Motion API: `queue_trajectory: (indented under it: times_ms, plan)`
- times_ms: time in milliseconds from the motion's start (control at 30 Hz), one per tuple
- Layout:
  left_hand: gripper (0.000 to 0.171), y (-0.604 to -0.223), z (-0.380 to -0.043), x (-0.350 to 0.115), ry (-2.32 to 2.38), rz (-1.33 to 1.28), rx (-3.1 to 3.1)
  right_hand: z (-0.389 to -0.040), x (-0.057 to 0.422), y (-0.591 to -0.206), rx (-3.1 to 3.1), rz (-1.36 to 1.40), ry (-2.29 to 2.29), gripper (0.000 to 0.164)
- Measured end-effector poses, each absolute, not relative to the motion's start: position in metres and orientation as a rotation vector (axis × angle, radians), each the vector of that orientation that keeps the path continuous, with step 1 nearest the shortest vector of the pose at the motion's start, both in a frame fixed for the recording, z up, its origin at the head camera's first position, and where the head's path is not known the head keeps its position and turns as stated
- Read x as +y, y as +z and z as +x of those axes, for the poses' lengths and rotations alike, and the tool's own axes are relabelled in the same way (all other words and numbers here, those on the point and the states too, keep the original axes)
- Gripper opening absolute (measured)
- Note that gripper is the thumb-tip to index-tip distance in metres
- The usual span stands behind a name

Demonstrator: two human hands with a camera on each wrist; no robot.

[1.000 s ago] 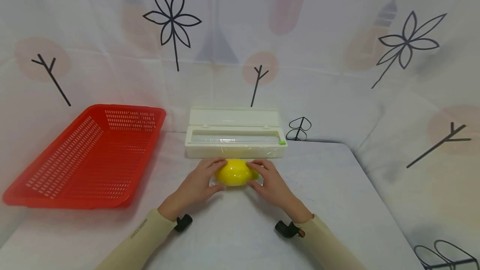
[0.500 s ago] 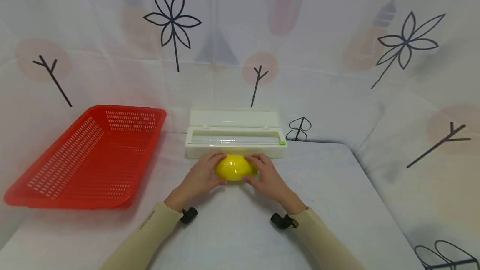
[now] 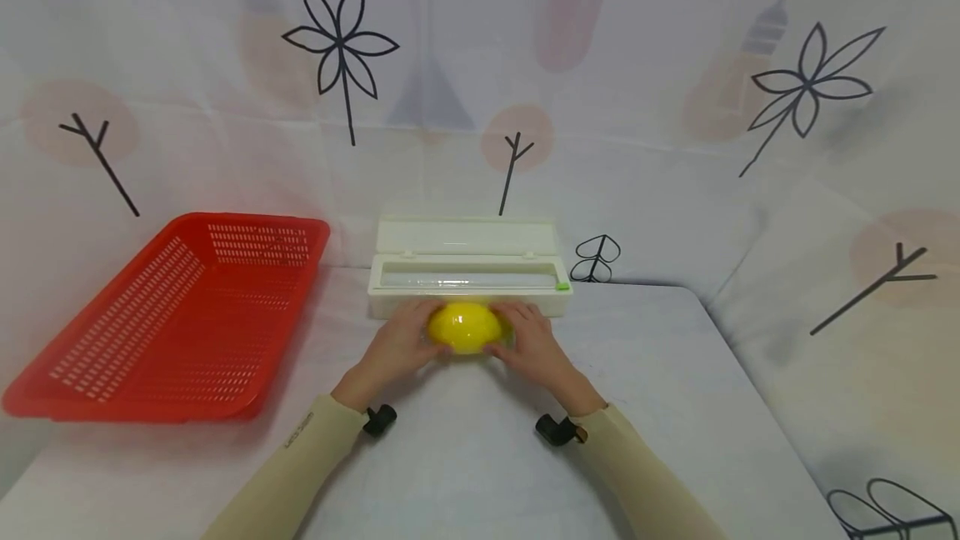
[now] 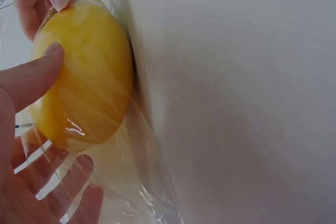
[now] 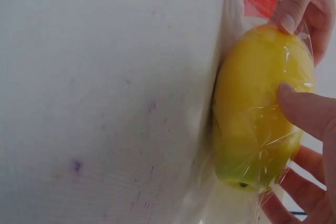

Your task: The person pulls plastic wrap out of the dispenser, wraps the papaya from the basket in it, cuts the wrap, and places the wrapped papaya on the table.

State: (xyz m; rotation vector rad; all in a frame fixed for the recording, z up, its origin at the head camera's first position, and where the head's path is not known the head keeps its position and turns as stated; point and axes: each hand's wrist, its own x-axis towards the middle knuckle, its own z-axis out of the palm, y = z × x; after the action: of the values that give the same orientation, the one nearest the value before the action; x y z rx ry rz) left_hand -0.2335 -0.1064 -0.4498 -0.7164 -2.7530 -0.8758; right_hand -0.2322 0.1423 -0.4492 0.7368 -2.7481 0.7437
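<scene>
A glossy yellow mango (image 3: 467,328), green at one end, lies on the table against the front of a white cling film box (image 3: 555,305). Clear cling film (image 4: 149,195) wraps over its surface and trails past its end in the left wrist view. My left hand (image 3: 395,347) holds the mango's left end, thumb on the near side and fingers round the far side. At the other end my right hand (image 3: 534,348) grips it the same way, its thumb (image 5: 310,111) pressing the wrapped skin. Parts of the fingers are hidden behind the fruit.
The box's lid (image 3: 467,236) stands raised at the back, with a film roll (image 3: 465,280) inside and a small green slider (image 3: 562,286) on its edge. A red perforated basket (image 3: 172,340) sits at the left. Patterned cloth (image 3: 637,90) hangs behind the white table.
Both hands have moved forward with the mango, from a little in front of the cling film box to close against it. The basket and box stay where they were.
</scene>
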Motion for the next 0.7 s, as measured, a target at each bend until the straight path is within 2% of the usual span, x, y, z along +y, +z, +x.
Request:
queue_trajectory:
  times_ms: [700]
  plan:
    - [0.066,-0.4475,-0.2286,-0.1137,-0.904,-0.773,-2.724,-0.2306,0.1447,-0.4515,-2.676,0.712,0.958,0.054]
